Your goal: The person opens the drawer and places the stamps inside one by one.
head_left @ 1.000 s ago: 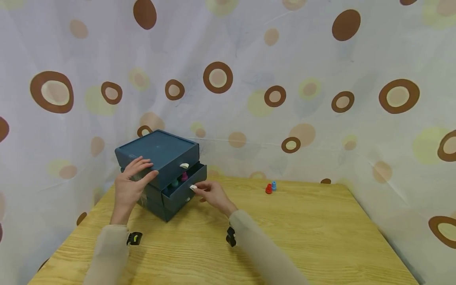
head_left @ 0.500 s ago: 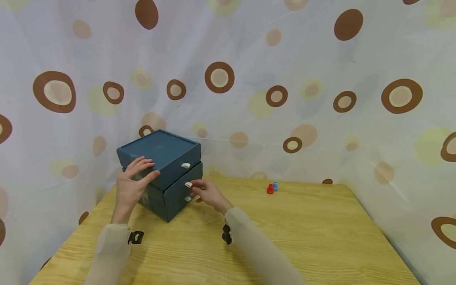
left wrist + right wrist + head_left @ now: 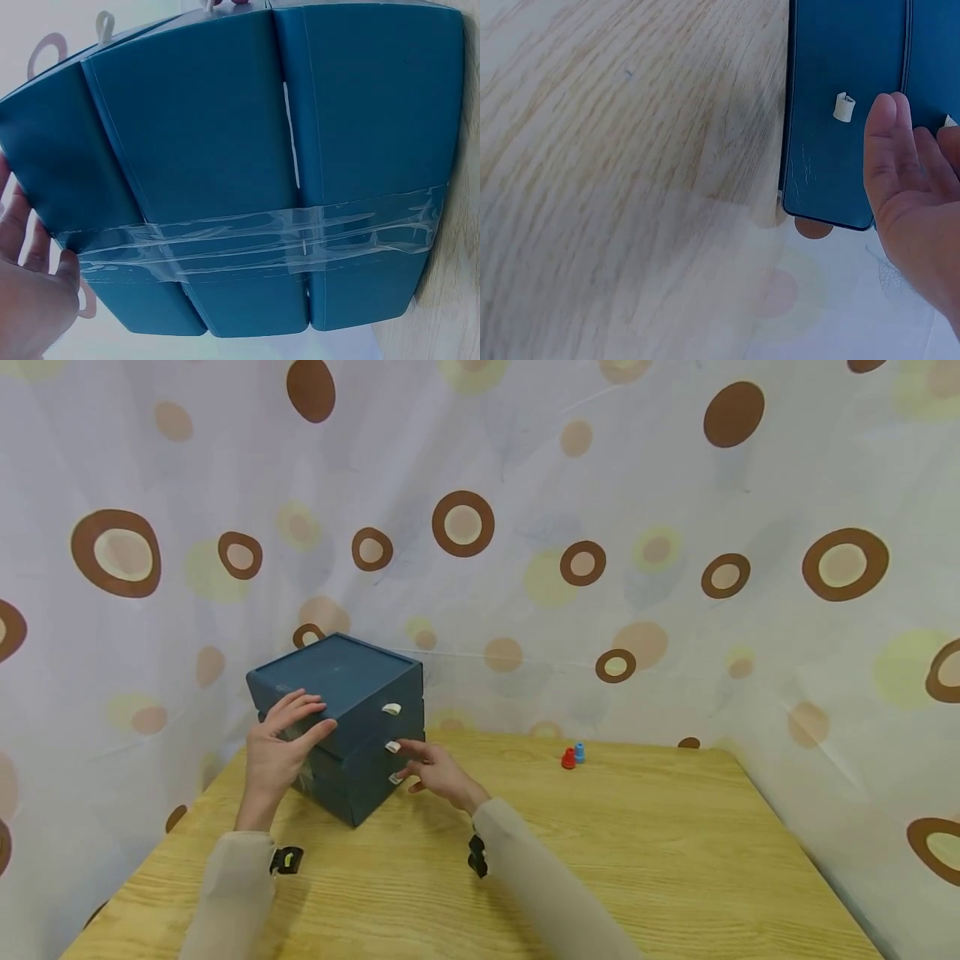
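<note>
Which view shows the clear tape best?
Left wrist: the clear tape stretches large across the drawer box. The head view gives only a pale glimpse beside the left hand; the right wrist view shows none.

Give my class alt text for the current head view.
A person's left hand rests on a closed blue three-drawer cabinet; the right hand is at its middle white handle. Farther right, a red piece and a blue piece stand.

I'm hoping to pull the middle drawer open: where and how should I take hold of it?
Probably pinch the white tab on the middle drawer, coming from the front, which faces right in the head view. The tab stands out as a small loop, while the shut drawer's flat front offers little else to hold.
</note>
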A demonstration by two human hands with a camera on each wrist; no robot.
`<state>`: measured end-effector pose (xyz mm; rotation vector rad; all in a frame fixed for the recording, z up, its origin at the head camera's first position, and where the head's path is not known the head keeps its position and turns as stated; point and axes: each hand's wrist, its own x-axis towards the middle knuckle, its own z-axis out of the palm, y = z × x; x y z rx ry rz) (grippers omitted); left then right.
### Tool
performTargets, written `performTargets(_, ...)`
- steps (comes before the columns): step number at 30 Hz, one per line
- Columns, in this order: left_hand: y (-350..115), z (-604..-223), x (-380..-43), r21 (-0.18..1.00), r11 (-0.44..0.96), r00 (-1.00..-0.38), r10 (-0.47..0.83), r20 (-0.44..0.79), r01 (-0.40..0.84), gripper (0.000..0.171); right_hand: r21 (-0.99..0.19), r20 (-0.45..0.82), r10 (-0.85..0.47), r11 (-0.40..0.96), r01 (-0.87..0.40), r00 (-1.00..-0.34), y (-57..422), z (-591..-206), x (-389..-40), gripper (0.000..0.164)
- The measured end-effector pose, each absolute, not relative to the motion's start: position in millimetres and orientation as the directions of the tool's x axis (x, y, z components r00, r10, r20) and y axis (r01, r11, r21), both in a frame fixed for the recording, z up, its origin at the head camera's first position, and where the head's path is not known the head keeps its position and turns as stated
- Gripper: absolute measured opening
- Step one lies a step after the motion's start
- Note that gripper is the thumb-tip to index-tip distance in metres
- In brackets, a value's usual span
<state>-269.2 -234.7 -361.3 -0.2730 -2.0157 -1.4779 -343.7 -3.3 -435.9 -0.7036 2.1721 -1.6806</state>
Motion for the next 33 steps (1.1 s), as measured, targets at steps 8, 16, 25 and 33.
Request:
performTargets(8, -231.1, -355.6, -262.9, 0.787, 0.353, -0.786, -0.186, 0.59, 0.507, 0.033, -0.961, 0.106, -0.433, 0.187, -0.204, -0.895, 0.5, -450.3, -352.7, 0.026)
performTargets(16, -231.8, -357.0, -263.4, 0.79, 0.363, -0.791, -0.19, 0.582, 0.494, 0.032, -0.92, 0.015, -0.494, 0.334, -0.206, -0.869, 8.4, -460.7, -355.1, 0.021)
performTargets(25, -231.4, -357.4, -264.7, 0.786, 0.368, -0.787, -0.191, 0.586, 0.497, 0.032, -0.957, -0.054, -0.593, 0.26, -0.128, -0.803, 3.3, -465.1, -354.8, 0.034)
performTargets(33, -232.4, -359.2, -265.4, 0.776, 0.375, -0.777, -0.189, 0.6, 0.508, 0.032, -0.957, -0.127, -0.576, 0.285, -0.053, -0.808, -7.9, -463.1, -349.5, 0.04)
